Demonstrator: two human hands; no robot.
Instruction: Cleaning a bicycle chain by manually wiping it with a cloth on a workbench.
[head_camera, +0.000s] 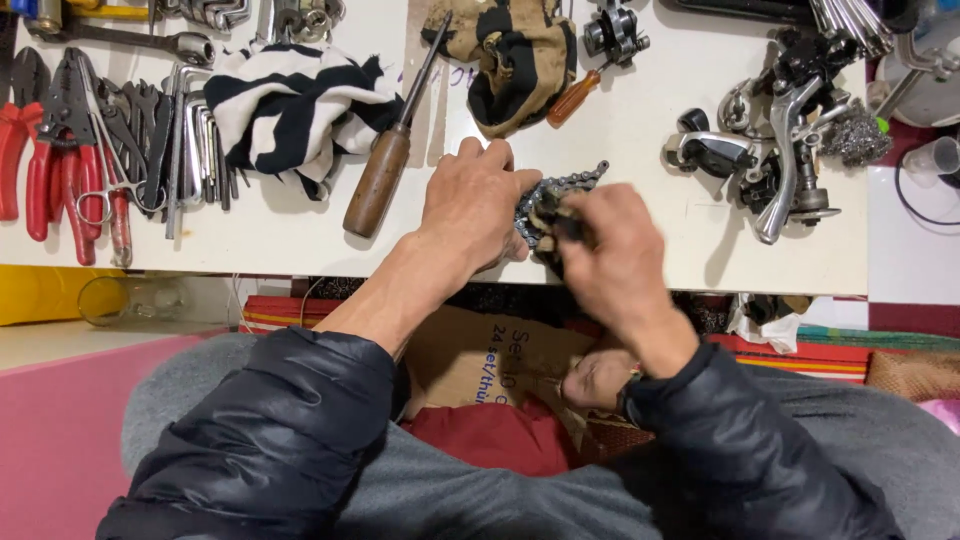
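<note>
Bicycle chain (556, 192) in closed left hand (474, 212) and right hand (612, 252).

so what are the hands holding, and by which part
Left hand and right hand pinch a bunched grey metal bicycle chain at its near end; the exact grip is hidden.

Both arms wear a black quilted puffer jacket with a slight sheen, its stitched channels running across the sleeves (the left sleeve is pushed up to bare the forearm, the right one reaches the wrist). The left hand (472, 205) and right hand (618, 258) are bare, without gloves. Grey trousers cover the lap.
</note>
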